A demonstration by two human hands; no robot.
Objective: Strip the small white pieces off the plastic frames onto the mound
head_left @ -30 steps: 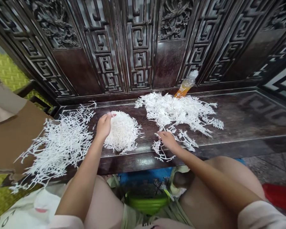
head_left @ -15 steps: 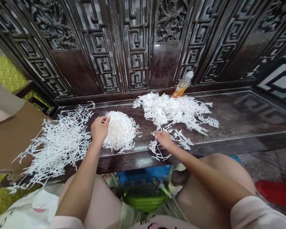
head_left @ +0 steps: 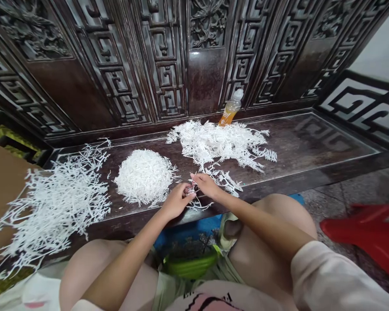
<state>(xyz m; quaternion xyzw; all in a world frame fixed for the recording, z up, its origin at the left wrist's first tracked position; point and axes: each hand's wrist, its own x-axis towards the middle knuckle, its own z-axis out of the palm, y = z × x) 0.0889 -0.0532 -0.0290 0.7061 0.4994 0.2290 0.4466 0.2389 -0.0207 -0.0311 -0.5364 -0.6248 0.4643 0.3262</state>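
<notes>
White branching sprigs (head_left: 199, 204) lie at the bench's front edge, partly under my fingers. My left hand (head_left: 178, 201) is closed on part of a white sprig, thumb and fingers together. Close beside it, my right hand (head_left: 205, 185) pinches the same branching piece. To the left is a rounded heap of small white pieces (head_left: 145, 177). Behind my right hand spreads a pile of feathery white sprigs (head_left: 220, 142). A tangled pile of bare white stems (head_left: 58, 203) covers the bench's left end.
A bottle of orange liquid (head_left: 231, 108) stands behind the feathery pile, against the carved wooden back (head_left: 207, 82). Brown cardboard (head_left: 6, 181) is at the left. A green container (head_left: 189, 264) sits below, and a red plastic stool (head_left: 366, 233) at the right.
My left hand has moved right, from the rounded heap to the sprig beside my right hand. The view has shifted rightward.
</notes>
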